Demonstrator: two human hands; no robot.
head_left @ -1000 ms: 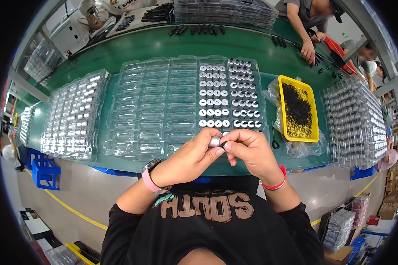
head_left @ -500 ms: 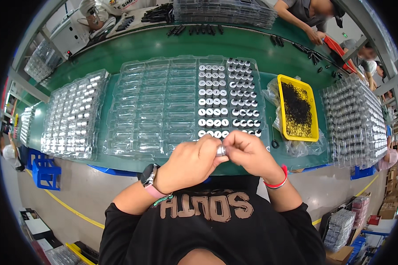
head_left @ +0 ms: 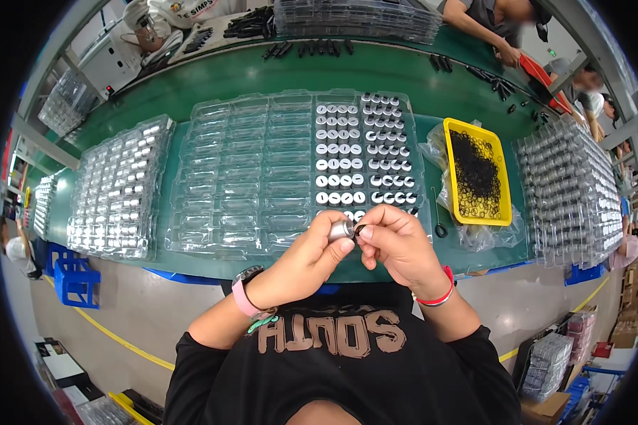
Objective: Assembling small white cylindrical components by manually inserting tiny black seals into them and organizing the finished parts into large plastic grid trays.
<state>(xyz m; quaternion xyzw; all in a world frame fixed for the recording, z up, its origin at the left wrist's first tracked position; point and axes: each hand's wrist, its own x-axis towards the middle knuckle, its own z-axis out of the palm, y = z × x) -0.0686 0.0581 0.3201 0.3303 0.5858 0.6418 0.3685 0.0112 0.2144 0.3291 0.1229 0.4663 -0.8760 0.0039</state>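
Small black rubber ring (head_left: pixel 359 230) being fitted onto a short silver metal cylinder (head_left: pixel 340 228)

Cylinder's pinched in the left hand (head_left: pixel 306 256), ring's gripped by right hand (head_left: pixel 398 244) fingertips; best kept square so it isn't twisted.

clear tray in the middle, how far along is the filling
Done: only the right-hand columns of the clear tray hold metal pieces; its left pockets look empty. In hand: the left hand pinches a small metal cylinder while the right hand works a black ring at its end. Left: most pockets.
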